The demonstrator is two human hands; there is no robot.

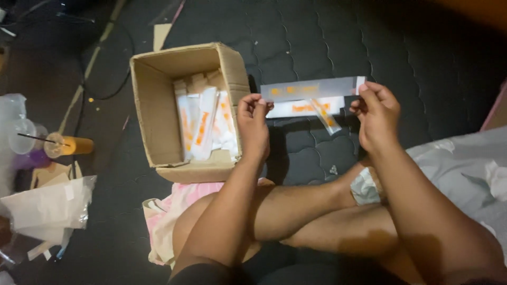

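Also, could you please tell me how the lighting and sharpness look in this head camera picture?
Head view: dim and soft overall; the dark quilted mattress loses detail toward the top corners; the long grey-and-white strip packet between left hand and right hand is slightly blurred; the open brown cardboard box is evenly lit, without glare.

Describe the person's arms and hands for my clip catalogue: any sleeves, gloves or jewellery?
Both arms are bare from the hands up to where they leave the picture, with no sleeves showing. The left hand and right hand wear no gloves, and no rings, watch or bracelets can be seen. No markings show. The nails look short and unpainted, though the dim, soft picture makes that hard to confirm.
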